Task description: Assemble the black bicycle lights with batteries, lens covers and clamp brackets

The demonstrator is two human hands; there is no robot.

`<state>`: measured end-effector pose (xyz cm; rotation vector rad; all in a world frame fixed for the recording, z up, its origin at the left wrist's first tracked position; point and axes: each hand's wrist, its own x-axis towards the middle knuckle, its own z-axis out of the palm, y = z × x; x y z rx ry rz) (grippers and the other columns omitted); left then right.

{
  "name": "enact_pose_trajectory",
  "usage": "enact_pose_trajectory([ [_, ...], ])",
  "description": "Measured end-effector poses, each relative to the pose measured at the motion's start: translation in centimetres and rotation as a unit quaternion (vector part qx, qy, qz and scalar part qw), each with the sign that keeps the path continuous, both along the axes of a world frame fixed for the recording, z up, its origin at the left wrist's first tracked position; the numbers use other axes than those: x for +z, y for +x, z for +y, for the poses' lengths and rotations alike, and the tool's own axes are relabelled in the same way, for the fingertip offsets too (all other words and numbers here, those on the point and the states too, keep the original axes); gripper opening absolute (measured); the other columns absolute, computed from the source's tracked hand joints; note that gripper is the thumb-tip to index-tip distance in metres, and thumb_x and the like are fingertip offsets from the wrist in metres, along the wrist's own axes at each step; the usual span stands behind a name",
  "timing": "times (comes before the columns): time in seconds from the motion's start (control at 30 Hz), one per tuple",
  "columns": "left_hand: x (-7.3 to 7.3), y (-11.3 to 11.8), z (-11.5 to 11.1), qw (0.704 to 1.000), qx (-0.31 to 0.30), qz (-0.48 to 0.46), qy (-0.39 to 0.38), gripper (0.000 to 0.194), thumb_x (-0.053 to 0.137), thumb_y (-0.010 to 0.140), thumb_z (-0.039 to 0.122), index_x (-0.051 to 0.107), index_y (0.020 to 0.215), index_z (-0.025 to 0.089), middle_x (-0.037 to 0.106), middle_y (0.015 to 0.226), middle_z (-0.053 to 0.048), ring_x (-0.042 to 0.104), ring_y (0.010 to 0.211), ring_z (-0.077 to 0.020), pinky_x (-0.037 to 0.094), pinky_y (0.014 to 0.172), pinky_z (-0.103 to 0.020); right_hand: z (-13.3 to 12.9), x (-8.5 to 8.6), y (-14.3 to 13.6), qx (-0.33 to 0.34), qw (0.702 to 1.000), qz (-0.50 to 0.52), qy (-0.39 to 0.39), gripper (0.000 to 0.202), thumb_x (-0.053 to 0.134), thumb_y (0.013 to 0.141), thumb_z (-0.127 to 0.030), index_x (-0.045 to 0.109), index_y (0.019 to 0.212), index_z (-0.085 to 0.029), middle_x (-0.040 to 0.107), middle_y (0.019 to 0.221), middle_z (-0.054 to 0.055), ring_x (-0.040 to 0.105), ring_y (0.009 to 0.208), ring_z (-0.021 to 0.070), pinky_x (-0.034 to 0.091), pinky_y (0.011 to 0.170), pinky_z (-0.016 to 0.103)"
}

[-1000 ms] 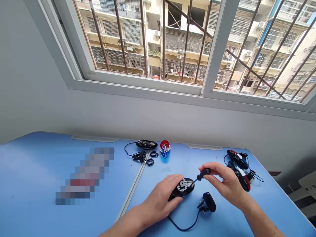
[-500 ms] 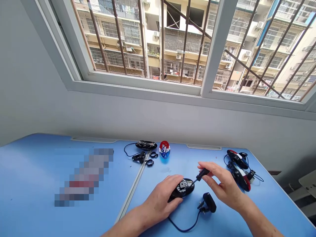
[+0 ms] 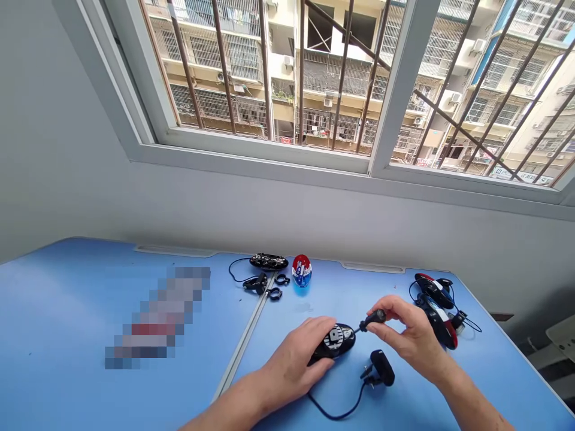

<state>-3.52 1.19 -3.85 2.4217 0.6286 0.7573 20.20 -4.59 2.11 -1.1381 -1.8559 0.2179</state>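
Note:
My left hand (image 3: 299, 358) is closed around a black oval bike horn (image 3: 345, 340) with a round striped grille, holding it on the blue table. Between the thumb and fingers of my right hand (image 3: 406, 335) is a small black-handled screwdriver (image 3: 372, 320). Its shaft slants down to the right end of the horn; the exact spot where the tip meets it is too small to see. A black cable (image 3: 335, 417) runs from under my left hand to a black clamp-like switch piece (image 3: 381, 367), which lies just below my right hand.
Toward the back lie another black horn (image 3: 268, 261), its cabled clamp (image 3: 256, 284), two black rings (image 3: 275, 293) and a red-and-blue egg-shaped container (image 3: 301, 270). Red-and-black horns (image 3: 438, 320) with cables rest at right. A blurred-out flat object (image 3: 162, 317) lies left. A metal seam (image 3: 245, 344) crosses the table (image 3: 67, 311).
My right hand has turned the screwdriver, so its handle end now faces me more. My left hand keeps its hold on the horn. The whole view has shifted slightly.

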Motion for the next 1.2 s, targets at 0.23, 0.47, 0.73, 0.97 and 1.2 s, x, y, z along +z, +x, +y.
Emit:
enact_pose_trajectory([
  [0.23, 0.0, 0.1, 0.1, 1.0, -0.003, -0.001, -0.002, 0.056, 0.059, 0.077, 0.007, 0.048, 0.129, 0.023, 0.062, 0.127, -0.009, 0.057, 0.114, -0.0276, 0.047, 0.098, -0.041, 0.6, -0.8, -0.2, 0.034, 0.994, -0.03, 0.096, 0.03, 0.053, 0.097, -0.026, 0.054, 0.127, -0.025, 0.069, 0.089, 0.005, 0.066, 0.07, 0.0155, 0.058, 0.058, 0.026],
  [0.47, -0.1, 0.0, 0.1, 1.0, -0.003, -0.002, -0.001, 0.058, 0.058, 0.077, 0.007, 0.046, 0.132, 0.023, 0.06, 0.13, -0.01, 0.057, 0.116, -0.0276, 0.047, 0.1, -0.042, -0.3, 0.2, 0.4, 0.097, 0.994, -0.059, 0.003, 0.051, 0.041, 0.097, -0.011, 0.037, 0.145, -0.028, 0.064, 0.126, 0.011, 0.065, 0.109, 0.0203, 0.058, 0.088, 0.037],
  [0.73, 0.4, 0.0, -0.1, 1.0, -0.007, 0.003, -0.012, 0.057, 0.058, 0.078, 0.007, 0.047, 0.131, 0.023, 0.06, 0.13, -0.009, 0.057, 0.114, -0.0267, 0.047, 0.099, -0.041, -0.3, 0.7, 0.3, 0.081, 0.996, -0.027, -0.009, 0.026, 0.053, 0.095, -0.019, 0.061, 0.117, -0.028, 0.074, 0.099, 0.003, 0.07, 0.085, 0.0163, 0.06, 0.073, 0.027],
  [0.97, 0.2, 0.1, 0.1, 1.0, -0.007, -0.002, -0.015, 0.056, 0.059, 0.076, 0.006, 0.048, 0.129, 0.023, 0.062, 0.126, -0.008, 0.057, 0.112, -0.0265, 0.047, 0.098, -0.04, 0.0, 0.2, -0.4, 0.04, 0.999, -0.01, 0.012, 0.013, 0.057, 0.094, -0.033, 0.062, 0.095, -0.021, 0.069, 0.079, 0.004, 0.066, 0.068, 0.0157, 0.058, 0.061, 0.027],
  [1.2, 0.2, 0.1, 0.0, 1.0, 0.0, -0.002, -0.019, 0.054, 0.057, 0.076, 0.007, 0.05, 0.126, 0.024, 0.062, 0.126, -0.008, 0.058, 0.112, -0.0274, 0.048, 0.098, -0.041, 0.7, -1.1, -0.8, 0.012, 0.994, -0.001, 0.107, 0.02, 0.056, 0.095, -0.029, 0.057, 0.114, -0.023, 0.067, 0.082, 0.003, 0.065, 0.065, 0.0147, 0.058, 0.057, 0.026],
])
